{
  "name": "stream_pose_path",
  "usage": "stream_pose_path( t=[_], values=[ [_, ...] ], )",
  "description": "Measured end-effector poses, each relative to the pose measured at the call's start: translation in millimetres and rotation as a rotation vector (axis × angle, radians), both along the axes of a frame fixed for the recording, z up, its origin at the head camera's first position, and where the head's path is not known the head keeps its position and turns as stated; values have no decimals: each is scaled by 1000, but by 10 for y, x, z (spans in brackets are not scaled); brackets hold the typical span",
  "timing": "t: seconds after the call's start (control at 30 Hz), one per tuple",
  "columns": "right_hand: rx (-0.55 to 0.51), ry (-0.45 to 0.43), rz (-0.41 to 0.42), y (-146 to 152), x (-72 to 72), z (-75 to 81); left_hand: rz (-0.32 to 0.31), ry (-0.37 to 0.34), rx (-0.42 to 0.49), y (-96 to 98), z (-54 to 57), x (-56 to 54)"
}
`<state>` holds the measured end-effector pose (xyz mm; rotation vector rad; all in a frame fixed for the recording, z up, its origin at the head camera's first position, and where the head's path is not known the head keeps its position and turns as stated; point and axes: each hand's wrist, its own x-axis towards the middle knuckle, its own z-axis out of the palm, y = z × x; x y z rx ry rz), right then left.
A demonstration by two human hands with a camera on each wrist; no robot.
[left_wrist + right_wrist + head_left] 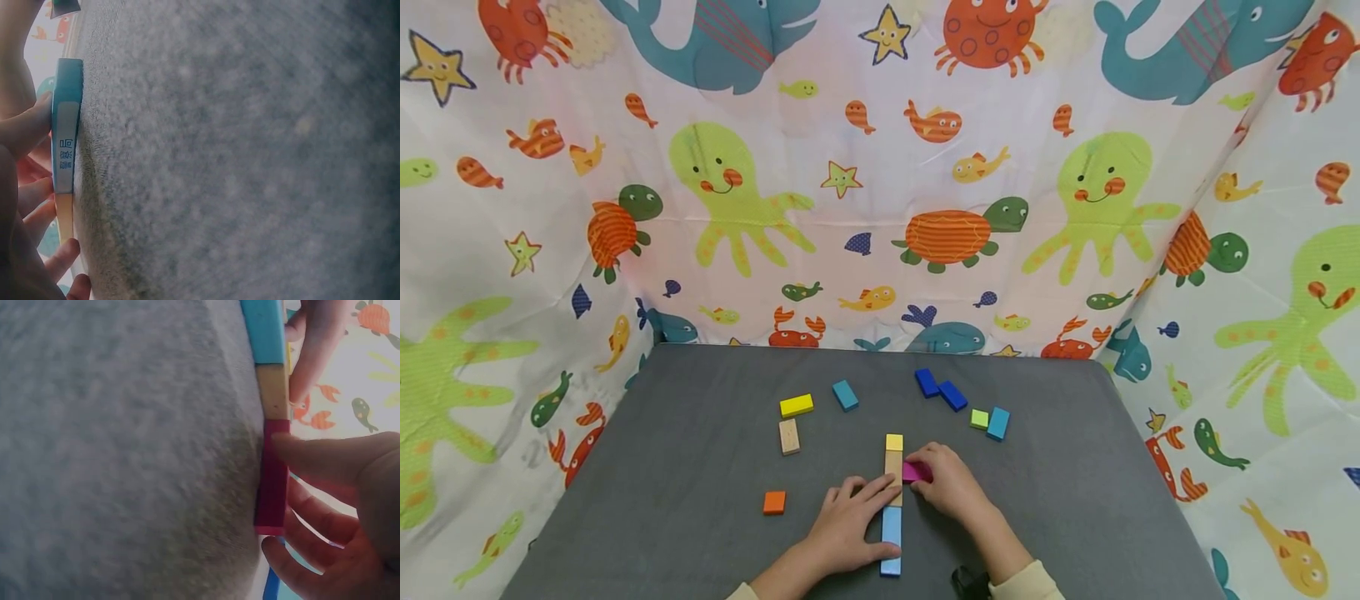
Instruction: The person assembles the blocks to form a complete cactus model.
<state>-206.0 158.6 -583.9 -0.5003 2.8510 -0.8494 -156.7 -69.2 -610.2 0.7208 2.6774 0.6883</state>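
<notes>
A straight line of blocks runs away from me: light blue at the near end, plain wood in the middle, a small yellow block at the far end. My left hand lies along its left side, fingers stretched out to the wood and thumb on the light blue part. On the other side my right hand pinches a magenta block between thumb and fingers. That block sticks out sideways from the wooden part. In the right wrist view, the thumb presses the magenta block's near face.
On the grey table lie an orange block, a wooden block, a yellow block and a blue block. Dark blue blocks, a green block and another blue block lie back right. A patterned curtain surrounds the table.
</notes>
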Motion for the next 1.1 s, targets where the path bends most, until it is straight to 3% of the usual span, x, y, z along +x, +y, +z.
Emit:
stream_pose_path(
  t=[0.47, 1.1],
  values=[
    [-86, 32, -107, 174, -86, 187, 19, -9, -67, 35, 105, 34],
    [-100, 140, -272, 744, -268, 245, 24, -26, -30, 21, 36, 6]
  ],
)
